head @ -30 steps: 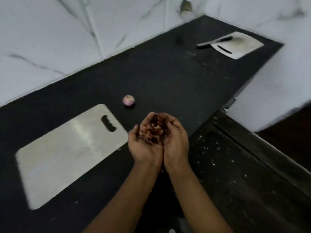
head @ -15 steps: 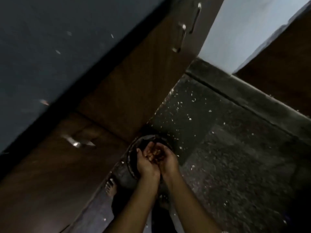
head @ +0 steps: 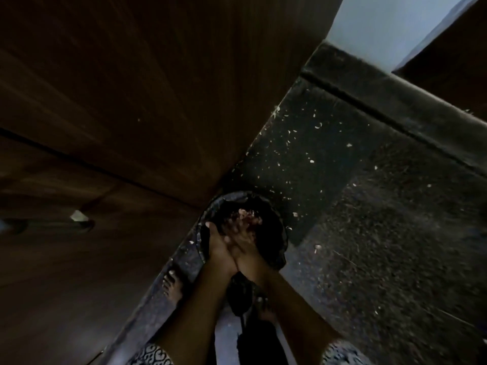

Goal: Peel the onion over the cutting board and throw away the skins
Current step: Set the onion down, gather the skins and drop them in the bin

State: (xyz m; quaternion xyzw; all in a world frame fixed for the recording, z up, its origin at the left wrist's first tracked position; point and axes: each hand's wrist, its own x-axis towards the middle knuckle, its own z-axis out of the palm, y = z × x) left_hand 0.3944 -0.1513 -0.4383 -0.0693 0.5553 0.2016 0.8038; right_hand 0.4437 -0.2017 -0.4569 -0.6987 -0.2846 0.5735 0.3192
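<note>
Both hands are held together, heels touching, over the mouth of a round dark bin (head: pixel 274 248) that stands on the floor: the left hand (head: pixel 220 242) at the bin's left rim, the right hand (head: pixel 246 239) just beside it toward the middle. The fingers of both are loosely cupped and spread forward rather than clenched, and a small clump of reddish-brown onion skins (head: pixel 246 214) sits at the fingertips, inside the bin's opening; the picture is too dark and blurred to tell whether the skins are resting on the fingers or already falling free. The bin is wedged into a corner: its left rim lies close against the foot of a dark wooden cabinet front (head: pixel 118 101), which fills the whole left and upper part of the view and leaves no room on that side. To the right and behind the bin the dark speckled floor (head: pixel 369 233) lies open, strewn with pale scraps, up to a raised dark ledge (head: pixel 395 106) that runs diagonally across the upper right, with a pale wall (head: pixel 382 22) above it. Near the bottom edge, bare toes (head: pixel 171 281) stand beside the cabinet's base, and patterned sleeves (head: pixel 155 355) show at both forearms.
</note>
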